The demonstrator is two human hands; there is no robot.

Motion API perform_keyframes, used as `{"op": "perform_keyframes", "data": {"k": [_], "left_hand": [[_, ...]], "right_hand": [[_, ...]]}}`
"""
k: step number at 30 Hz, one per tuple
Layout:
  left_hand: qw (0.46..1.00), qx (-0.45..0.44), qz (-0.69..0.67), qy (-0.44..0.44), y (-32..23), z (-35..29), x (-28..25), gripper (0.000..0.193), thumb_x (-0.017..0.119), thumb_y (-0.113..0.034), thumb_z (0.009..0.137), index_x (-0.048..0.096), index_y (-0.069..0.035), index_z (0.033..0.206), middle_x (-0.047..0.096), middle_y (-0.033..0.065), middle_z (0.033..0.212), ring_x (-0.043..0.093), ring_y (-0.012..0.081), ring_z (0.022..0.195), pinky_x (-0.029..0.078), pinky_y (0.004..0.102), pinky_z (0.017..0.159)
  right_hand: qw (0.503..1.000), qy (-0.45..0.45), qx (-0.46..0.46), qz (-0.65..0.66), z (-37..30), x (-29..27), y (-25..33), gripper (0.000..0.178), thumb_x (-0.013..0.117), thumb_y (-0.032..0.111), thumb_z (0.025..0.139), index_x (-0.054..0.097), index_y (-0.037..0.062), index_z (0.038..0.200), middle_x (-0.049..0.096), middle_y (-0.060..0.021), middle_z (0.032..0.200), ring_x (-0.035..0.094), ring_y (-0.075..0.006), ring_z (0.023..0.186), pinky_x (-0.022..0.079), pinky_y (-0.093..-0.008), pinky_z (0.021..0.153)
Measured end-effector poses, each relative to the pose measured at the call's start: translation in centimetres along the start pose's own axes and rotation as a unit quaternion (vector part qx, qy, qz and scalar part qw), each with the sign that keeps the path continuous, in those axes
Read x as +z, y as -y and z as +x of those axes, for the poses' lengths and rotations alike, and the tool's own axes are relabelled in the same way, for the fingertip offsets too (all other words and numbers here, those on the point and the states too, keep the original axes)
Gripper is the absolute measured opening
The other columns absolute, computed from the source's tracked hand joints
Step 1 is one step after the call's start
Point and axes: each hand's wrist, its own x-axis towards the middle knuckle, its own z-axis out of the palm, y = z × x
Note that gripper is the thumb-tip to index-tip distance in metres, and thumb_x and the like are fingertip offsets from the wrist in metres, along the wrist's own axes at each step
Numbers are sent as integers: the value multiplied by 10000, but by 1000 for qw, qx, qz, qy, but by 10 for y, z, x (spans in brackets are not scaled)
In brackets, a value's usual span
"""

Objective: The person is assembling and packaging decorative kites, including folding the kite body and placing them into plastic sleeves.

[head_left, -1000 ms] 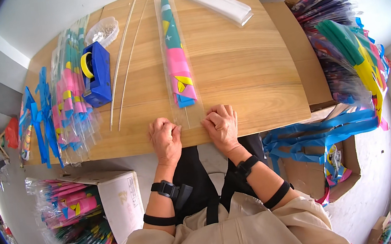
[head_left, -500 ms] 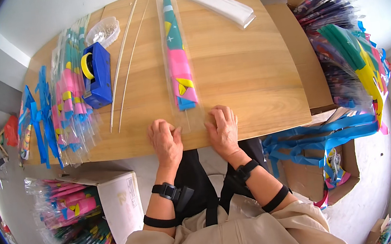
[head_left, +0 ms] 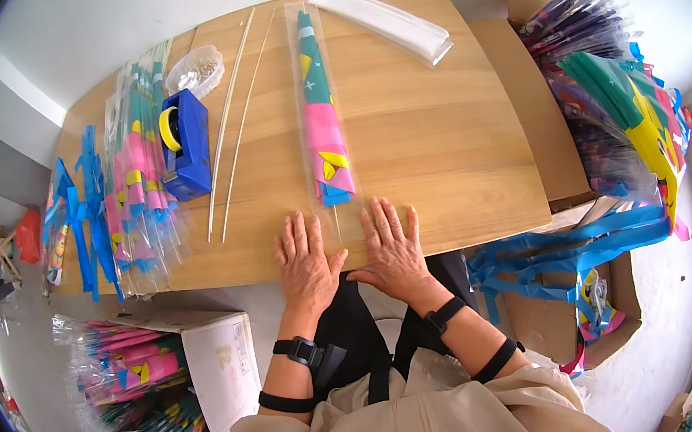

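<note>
Flat on the table (head_left: 433, 143) lies a narrow folded bundle of green, pink and yellow fabric (head_left: 323, 123) in a long clear plastic sleeve, with a bit of blue at its near end. My left hand (head_left: 307, 265) rests palm down at the table's near edge, left of the sleeve's near end, fingers stretched out. On the other side, my right hand (head_left: 394, 249) lies palm down too, its fingers spread. Both sets of fingertips are close to the sleeve's near end; whether they press on the film I cannot tell. Neither hand holds anything.
Left of the bundle are thin rods (head_left: 233, 121), a blue tape dispenser (head_left: 186, 145), a small clear tray (head_left: 196, 71) and several sleeved bundles (head_left: 134, 169). White folded sheeting (head_left: 386, 23) lies at the back. Cardboard boxes (head_left: 527, 96) with colourful packs stand right, another box (head_left: 221, 363) lower left.
My hands, curled at the sleeve's near corners before, have flattened and spread their fingers. They are slightly nearer to me. The whole view has shifted a little.
</note>
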Motion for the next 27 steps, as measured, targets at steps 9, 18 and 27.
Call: {"op": "perform_keyframes", "data": {"k": [9, 18, 27], "left_hand": [[930, -192, -299, -95, 0, 76, 38, 325, 664, -131, 830, 574, 52, 1083, 651, 128, 815, 616, 263, 709, 479, 369, 646], [862, -62, -444, -237, 59, 46, -57, 97, 559, -107, 971, 621, -32, 974, 549, -72, 783, 461, 35, 702, 399, 234, 592], [922, -211, -138, -293, 251, 31, -163, 256, 656, -142, 869, 644, -43, 1106, 671, 105, 916, 610, 181, 835, 479, 329, 773]], "right_hand": [[998, -8, -7, 59, 3, 0, 5, 1041, 684, 604, 740, 297, -72, 1430, 260, -229, 1523, 195, -374, 1440, 104, -548, 1162], [996, -31, -19, 78, -3, 0, -7, 824, 684, 447, 812, 362, 3, 1425, 315, -158, 1510, 256, -317, 1420, 167, -478, 1169], [994, -39, -27, 97, -1, -2, -2, 831, 706, 429, 795, 367, 2, 1423, 323, -158, 1505, 268, -320, 1413, 173, -474, 1168]]}}
